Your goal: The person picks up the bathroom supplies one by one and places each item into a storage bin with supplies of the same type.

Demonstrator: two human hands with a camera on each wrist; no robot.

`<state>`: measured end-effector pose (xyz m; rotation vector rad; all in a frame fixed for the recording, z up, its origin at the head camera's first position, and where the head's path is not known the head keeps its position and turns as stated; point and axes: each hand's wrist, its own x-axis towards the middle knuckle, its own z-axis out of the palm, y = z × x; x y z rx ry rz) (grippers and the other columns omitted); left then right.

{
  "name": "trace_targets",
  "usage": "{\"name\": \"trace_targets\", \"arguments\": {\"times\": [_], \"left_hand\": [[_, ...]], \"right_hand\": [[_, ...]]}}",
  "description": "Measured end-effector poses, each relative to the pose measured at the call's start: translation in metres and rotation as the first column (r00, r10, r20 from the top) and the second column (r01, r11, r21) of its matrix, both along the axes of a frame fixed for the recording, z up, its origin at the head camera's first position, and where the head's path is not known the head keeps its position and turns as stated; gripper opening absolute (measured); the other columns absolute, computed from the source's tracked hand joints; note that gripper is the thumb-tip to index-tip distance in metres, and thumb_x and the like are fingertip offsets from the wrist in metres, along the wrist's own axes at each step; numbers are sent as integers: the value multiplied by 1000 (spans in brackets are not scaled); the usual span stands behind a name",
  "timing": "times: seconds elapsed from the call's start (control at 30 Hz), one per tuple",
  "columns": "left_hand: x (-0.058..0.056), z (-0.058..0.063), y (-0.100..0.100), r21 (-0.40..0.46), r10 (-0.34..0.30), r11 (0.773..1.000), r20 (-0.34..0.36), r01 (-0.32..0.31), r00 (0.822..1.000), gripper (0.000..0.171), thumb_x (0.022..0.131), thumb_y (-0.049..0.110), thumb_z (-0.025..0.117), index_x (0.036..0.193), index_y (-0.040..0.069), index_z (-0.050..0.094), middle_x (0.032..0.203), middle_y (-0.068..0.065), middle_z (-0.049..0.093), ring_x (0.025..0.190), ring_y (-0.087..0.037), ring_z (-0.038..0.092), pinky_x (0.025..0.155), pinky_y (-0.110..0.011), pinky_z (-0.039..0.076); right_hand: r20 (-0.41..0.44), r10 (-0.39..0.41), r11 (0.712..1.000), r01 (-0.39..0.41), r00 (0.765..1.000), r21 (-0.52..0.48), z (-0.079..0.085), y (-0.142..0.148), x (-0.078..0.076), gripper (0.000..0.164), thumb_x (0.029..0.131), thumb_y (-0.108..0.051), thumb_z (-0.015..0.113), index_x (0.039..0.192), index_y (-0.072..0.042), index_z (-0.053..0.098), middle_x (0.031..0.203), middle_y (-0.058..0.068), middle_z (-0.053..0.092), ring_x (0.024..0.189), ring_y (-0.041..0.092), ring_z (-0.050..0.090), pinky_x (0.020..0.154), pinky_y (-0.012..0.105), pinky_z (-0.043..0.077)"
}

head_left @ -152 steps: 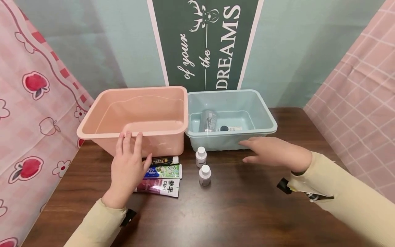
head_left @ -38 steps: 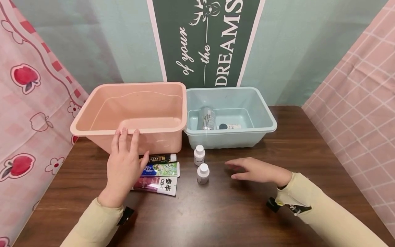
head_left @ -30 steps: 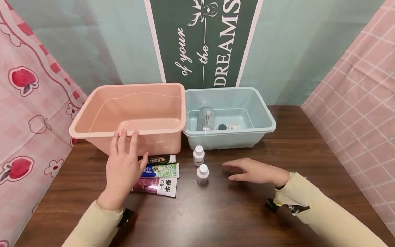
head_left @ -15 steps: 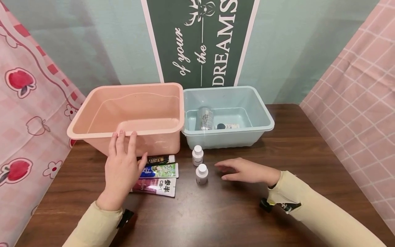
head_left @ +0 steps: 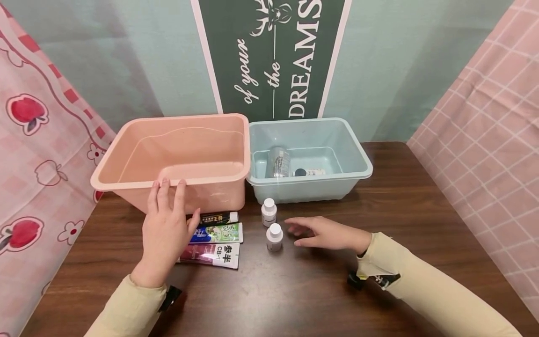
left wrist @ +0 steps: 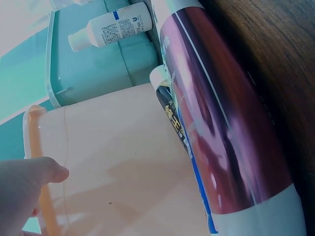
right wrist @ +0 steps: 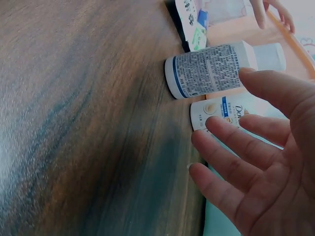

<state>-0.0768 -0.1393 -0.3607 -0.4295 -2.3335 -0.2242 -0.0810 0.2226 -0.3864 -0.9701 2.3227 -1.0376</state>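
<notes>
Both hands are bare. My left hand (head_left: 165, 229) rests its spread fingertips on the front rim of the pink bin (head_left: 219, 195). Beneath its thumb side lie a black toothpaste tube (head_left: 215, 218), a blue-green toothpaste tube (head_left: 225, 232) and a purple-white toothpaste tube (head_left: 210, 254), partly covered by the hand. My right hand (head_left: 330, 233) hovers with loosely extended fingers just right of two small white bottles, holding nothing. Both stand upright, the rear bottle (head_left: 269, 216) nearer the bins, the front bottle (head_left: 274, 239) nearer me. In the right wrist view, fingers overlap the printed bottle (right wrist: 206, 71).
A light blue bin (head_left: 311, 189) adjoins the pink bin on the right. Inside it lie a clear grey-labelled bottle (head_left: 280, 162) and a small dark-capped bottle (head_left: 311, 172). Curtains (head_left: 476, 140) flank the brown table (head_left: 269, 299).
My right hand has come down from beside the blue bin's front and moved left toward the white bottles. The left hand keeps its place on the pink bin. The view has shifted slightly.
</notes>
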Motion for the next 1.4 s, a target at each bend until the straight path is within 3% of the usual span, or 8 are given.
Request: {"name": "trace_targets", "arguments": {"times": [0.33,0.63,0.87,1.0,1.23,1.4], "left_hand": [[0,0,0,3,-1,1000,-8,1,1000,69,75,26,69,132,-3,43,131,-35,36,123,-52,31,94,-58,37],[0,-1,1,16,-4,1000,-20,4,1000,72,71,24,72,131,-2,45,132,-34,37,124,-51,32,94,-58,37],[0,-1,1,19,-9,1000,-31,10,999,72,69,24,72,131,-3,45,132,-34,37,123,-51,32,95,-57,37],[0,-1,0,15,-9,1000,-30,10,1000,72,70,24,72,131,-3,45,131,-35,37,123,-51,33,97,-56,35],[0,-1,-2,-4,-8,1000,4,8,1000,69,76,27,67,132,-4,43,131,-37,35,123,-53,31,98,-57,34],[0,-1,-2,-9,-7,1000,9,7,1000,68,78,29,65,132,-4,42,131,-37,35,122,-54,31,96,-58,35]], "right_hand": [[93,-25,999,30,995,-44,-7,-6,-1,60,87,-19,66,136,2,41,124,16,57,111,28,57,90,34,47],[97,-28,994,38,995,-106,-17,-15,-1,61,84,-15,69,136,2,42,128,16,53,114,29,54,89,36,48],[227,-53,975,100,972,-198,-27,-24,-4,65,83,-11,69,140,-2,38,135,14,48,122,25,47,94,34,45],[261,-23,959,95,965,-266,-30,-30,-6,66,82,-5,69,140,1,37,137,18,45,121,25,47,95,33,44],[277,0,949,87,961,-303,-33,-38,-7,63,80,-1,69,136,5,41,135,20,45,114,13,49,93,30,45],[255,11,948,71,967,-310,-32,-40,-8,54,80,-2,70,130,5,49,131,20,51,113,11,50,94,28,44]]}}
